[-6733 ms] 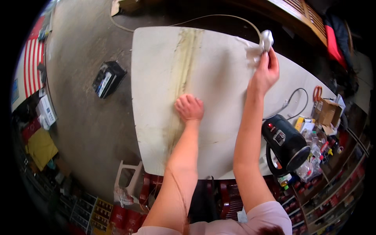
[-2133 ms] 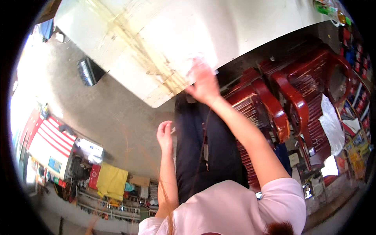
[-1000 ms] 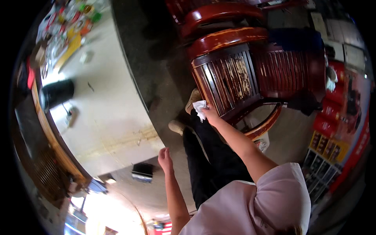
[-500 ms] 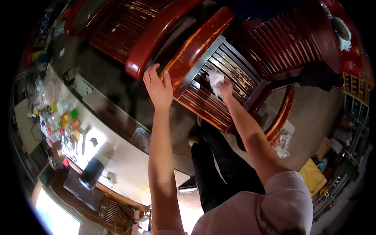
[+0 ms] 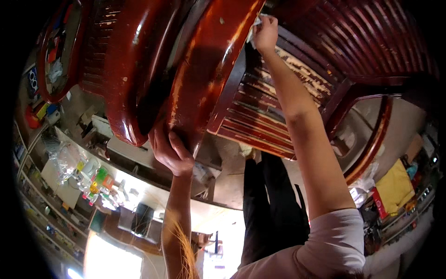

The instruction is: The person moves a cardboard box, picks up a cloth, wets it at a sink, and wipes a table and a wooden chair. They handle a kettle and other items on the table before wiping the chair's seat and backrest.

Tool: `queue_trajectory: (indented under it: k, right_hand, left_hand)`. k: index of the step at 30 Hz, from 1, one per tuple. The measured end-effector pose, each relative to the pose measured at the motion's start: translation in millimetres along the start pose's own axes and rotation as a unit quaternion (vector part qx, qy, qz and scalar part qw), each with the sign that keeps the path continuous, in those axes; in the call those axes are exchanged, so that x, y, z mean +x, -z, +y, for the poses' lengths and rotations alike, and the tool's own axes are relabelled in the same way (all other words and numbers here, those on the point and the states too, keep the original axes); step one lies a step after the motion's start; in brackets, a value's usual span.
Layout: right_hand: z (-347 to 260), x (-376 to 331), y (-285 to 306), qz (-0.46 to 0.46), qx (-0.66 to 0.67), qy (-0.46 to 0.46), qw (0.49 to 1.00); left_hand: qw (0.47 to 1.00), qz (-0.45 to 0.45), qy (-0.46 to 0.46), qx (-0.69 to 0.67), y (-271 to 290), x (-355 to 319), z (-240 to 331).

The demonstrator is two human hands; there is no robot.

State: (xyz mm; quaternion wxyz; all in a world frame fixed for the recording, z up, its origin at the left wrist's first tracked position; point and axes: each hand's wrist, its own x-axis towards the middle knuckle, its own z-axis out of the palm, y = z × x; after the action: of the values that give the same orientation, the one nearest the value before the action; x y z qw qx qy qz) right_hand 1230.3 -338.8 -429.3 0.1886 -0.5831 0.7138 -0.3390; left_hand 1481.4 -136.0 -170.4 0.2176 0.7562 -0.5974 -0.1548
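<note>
Left hand (image 5: 171,151) now clamped round chair arm (image 5: 204,79), up from a flat touch half a sec ago. Right hand (image 5: 265,33) pinching white cloth (image 5: 254,28), pushed further up the slatted chair (image 5: 278,93) vs before. Counter (image 5: 139,183) swung off behind, lower left; wiping looks moved onto the wood.

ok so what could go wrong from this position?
1. The left hand grips only the glossy, rounded end of the red wooden armrest; on that polished curve the grip may slip.
2. The right hand presses a white cloth at full reach near the slatted seat, whose finish is flaking; the cloth could snag.
3. The person leans far over, so balance may depend on the chair staying put.
</note>
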Motion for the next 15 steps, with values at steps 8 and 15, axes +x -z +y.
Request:
queue_trajectory:
  k: [8,15]
  right_hand:
    - [-76,-250,8,-0.148,0.084,0.015,0.985]
    - [-97,-338,87,-0.468,0.147,-0.043,0.870]
  left_hand:
    - [0.993,0.034,-0.095,0.067,-7,-3,-13]
    - [0.991,0.050,-0.096,0.075,-5,-4,-14]
